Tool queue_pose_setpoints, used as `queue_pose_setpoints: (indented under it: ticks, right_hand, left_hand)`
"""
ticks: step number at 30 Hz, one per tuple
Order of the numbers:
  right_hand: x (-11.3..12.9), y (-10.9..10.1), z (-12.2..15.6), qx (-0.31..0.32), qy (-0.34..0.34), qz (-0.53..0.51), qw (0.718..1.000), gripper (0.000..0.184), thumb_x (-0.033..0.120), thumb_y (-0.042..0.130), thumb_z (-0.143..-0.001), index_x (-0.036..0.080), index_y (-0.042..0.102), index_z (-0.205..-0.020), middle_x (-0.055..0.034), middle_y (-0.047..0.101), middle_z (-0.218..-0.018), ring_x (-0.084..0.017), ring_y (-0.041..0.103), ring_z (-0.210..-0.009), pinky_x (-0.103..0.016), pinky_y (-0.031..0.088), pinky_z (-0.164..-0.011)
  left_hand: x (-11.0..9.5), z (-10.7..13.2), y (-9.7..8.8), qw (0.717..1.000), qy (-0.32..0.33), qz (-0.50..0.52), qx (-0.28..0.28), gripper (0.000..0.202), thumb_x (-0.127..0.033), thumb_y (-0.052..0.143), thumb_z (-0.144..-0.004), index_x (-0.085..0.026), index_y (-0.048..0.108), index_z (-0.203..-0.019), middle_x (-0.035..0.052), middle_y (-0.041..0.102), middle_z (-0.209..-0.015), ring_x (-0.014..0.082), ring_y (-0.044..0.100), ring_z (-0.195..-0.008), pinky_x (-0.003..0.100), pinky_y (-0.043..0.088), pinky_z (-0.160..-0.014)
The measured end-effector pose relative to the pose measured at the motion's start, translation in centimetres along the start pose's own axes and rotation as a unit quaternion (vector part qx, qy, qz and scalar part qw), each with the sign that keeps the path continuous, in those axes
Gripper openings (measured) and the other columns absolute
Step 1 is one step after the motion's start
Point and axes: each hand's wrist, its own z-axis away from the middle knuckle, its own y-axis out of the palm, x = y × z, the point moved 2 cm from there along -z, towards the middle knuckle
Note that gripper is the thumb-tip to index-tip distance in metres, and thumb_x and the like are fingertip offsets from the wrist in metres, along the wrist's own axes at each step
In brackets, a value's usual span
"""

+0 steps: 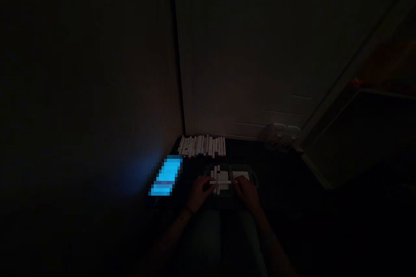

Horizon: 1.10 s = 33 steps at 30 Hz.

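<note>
The scene is very dark. Both my hands hold one white marker [222, 182] crosswise between them, my left hand [199, 194] closed on its left end and my right hand [246, 192] closed on its right end. The marker hovers over a dark compartmented tray [253, 176] that holds a few upright white markers and a pale block. A row of several white markers [202, 146] lies on the floor just beyond the tray.
A glowing blue screen [166, 176] lies on the floor left of my left hand. Walls meet in a corner behind the markers. A pale bundled object [279, 137] sits at the right by a slanted frame. My legs are below.
</note>
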Motion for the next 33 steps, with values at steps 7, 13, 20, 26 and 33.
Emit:
queue_pose_setpoints:
  ticks: [7, 13, 20, 26, 33]
  right_hand:
    - [0.3, -0.1, 0.4, 0.025, 0.013, 0.007, 1.000, 0.025, 0.034, 0.032, -0.088, 0.021, 0.053, -0.088, -0.0043, 0.057, -0.085, -0.015, 0.053, -0.081, -0.025, 0.037, -0.072]
    - [0.6, 0.0, 0.3, 0.032, 0.014, 0.008, 0.999, 0.024, 0.036, 0.033, -0.088, 0.020, 0.052, -0.088, -0.0038, 0.057, -0.083, -0.015, 0.052, -0.079, -0.025, 0.036, -0.071]
    - [1.0, -0.4, 0.1, 0.029, 0.015, 0.010, 0.999, 0.028, 0.038, 0.032, -0.088, 0.020, 0.053, -0.087, -0.0041, 0.057, -0.083, -0.015, 0.052, -0.080, -0.025, 0.035, -0.071]
    - [0.9, -0.2, 0.1, 0.023, 0.000, -0.005, 1.000, 0.028, 0.038, 0.032, -0.088, 0.021, 0.053, -0.088, -0.0035, 0.057, -0.081, -0.015, 0.052, -0.079, -0.026, 0.035, -0.071]
    - [0.8, -0.2, 0.5, 0.018, -0.004, -0.075, 0.997, 0.027, 0.033, 0.030, -0.089, 0.022, 0.053, -0.095, -0.0047, 0.057, -0.089, -0.016, 0.052, -0.084, -0.028, 0.037, -0.075]
  left_hand:
    - [0.1, 0.7, -0.5, 0.998, -0.047, 0.039, 0.000, 0.024, -0.037, 0.045, -0.077, -0.023, 0.060, -0.091, 0.0029, 0.058, -0.095, 0.0182, 0.050, -0.093, 0.034, 0.038, -0.085]
    - [0.0, 1.3, -1.2, 0.998, -0.057, 0.010, -0.013, 0.023, -0.035, 0.046, -0.078, -0.023, 0.060, -0.091, 0.0027, 0.058, -0.090, 0.0174, 0.049, -0.089, 0.034, 0.040, -0.082]
    - [0.0, 1.3, -1.5, 0.998, -0.050, -0.031, -0.006, 0.024, -0.036, 0.046, -0.078, -0.022, 0.059, -0.092, 0.0024, 0.057, -0.091, 0.0164, 0.049, -0.087, 0.032, 0.041, -0.080]
    - [0.2, 1.1, -1.5, 0.997, -0.067, -0.019, -0.012, 0.024, -0.037, 0.047, -0.077, -0.021, 0.060, -0.089, 0.0019, 0.059, -0.092, 0.0157, 0.051, -0.089, 0.030, 0.041, -0.082]
    - [-0.1, 1.4, -1.5, 0.992, -0.121, 0.019, -0.003, 0.025, -0.038, 0.047, -0.077, -0.020, 0.060, -0.087, 0.0031, 0.061, -0.090, 0.0165, 0.054, -0.088, 0.030, 0.042, -0.081]
